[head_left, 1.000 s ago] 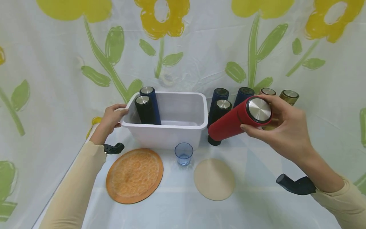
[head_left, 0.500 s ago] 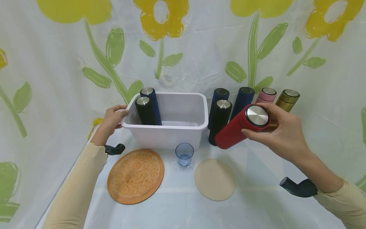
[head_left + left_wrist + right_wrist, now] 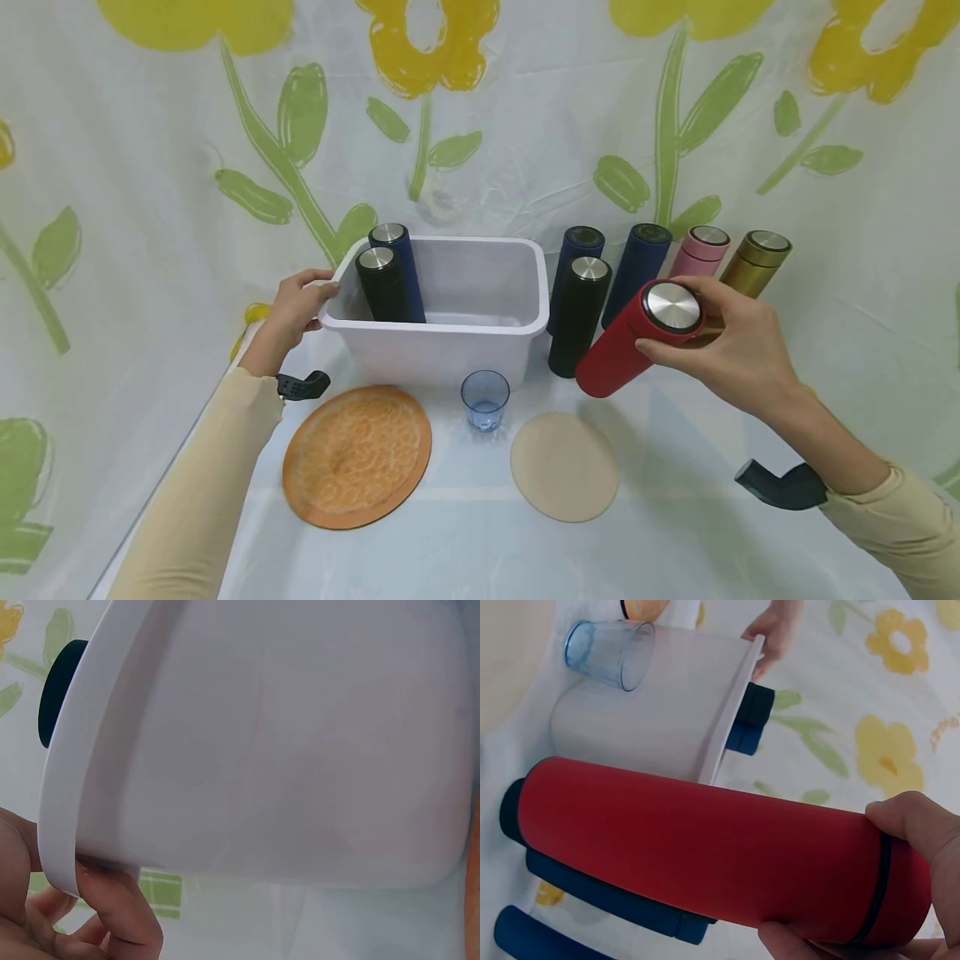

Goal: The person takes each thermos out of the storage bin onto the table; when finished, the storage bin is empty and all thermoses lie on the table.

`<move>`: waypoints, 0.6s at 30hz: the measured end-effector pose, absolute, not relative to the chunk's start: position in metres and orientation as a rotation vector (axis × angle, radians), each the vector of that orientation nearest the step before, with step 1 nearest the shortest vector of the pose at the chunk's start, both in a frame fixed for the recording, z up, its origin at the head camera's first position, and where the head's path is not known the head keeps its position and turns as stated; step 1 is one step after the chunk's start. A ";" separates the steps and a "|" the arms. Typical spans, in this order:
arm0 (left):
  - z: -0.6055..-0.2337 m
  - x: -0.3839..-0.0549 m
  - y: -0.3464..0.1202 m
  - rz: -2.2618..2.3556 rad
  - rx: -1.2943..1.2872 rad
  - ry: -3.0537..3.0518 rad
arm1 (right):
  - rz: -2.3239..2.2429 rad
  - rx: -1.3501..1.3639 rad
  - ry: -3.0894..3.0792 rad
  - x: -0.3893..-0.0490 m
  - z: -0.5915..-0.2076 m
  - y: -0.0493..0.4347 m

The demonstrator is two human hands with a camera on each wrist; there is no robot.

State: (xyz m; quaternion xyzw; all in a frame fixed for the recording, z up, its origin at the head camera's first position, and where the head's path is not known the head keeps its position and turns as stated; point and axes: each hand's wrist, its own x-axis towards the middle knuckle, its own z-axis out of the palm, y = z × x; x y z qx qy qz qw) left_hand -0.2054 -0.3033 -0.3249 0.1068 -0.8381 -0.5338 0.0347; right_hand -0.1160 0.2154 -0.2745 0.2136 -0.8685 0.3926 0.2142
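Note:
My right hand (image 3: pixel 738 342) grips a red thermos (image 3: pixel 618 346) near its steel-topped lid. The thermos leans, its base lower and toward the bin, right beside a black thermos (image 3: pixel 577 321). In the right wrist view the red thermos (image 3: pixel 697 847) spans the picture, thumb on one side and fingers on the other. My left hand (image 3: pixel 292 308) pinches the left rim of a white plastic bin (image 3: pixel 442 354); in the left wrist view curled fingers (image 3: pixel 124 907) hook under that rim. Inside the bin, at its left end, stand a black thermos (image 3: pixel 382 287) and a blue thermos (image 3: pixel 407 271).
Behind the red thermos stand two blue thermoses, one (image 3: pixel 583 242) by the bin and one (image 3: pixel 647 254) farther right, then a pink (image 3: pixel 701 250) and a gold one (image 3: pixel 757 262). A blue glass (image 3: pixel 485 404), an orange round mat (image 3: pixel 360 458) and a beige disc (image 3: pixel 564 467) lie in front.
The red thermos has come down and its base has shifted right, standing steeper. The black, pink and gold thermoses behind it show more now. My left hand stays on the rim.

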 end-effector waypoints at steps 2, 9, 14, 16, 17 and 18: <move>-0.324 -0.206 -0.301 -1.654 0.336 -2.559 | 1.088 0.575 -2.414 -0.115 -0.275 0.216; -0.327 -0.208 -0.300 -1.668 0.357 -2.537 | 1.081 0.599 -2.418 -0.121 -0.282 0.224; -0.326 -0.207 -0.299 -1.669 0.370 -2.531 | 1.077 0.567 -2.434 -0.127 -0.285 0.232; -0.326 -0.207 -0.299 -1.672 0.374 -2.528 | 1.074 0.549 -2.446 -0.130 -0.286 0.235; -0.326 -0.207 -0.300 -1.671 0.376 -2.525 | 1.069 0.545 -2.450 -0.131 -0.286 0.236; -0.326 -0.207 -0.300 -1.672 0.375 -2.525 | 1.063 0.541 -2.456 -0.133 -0.287 0.237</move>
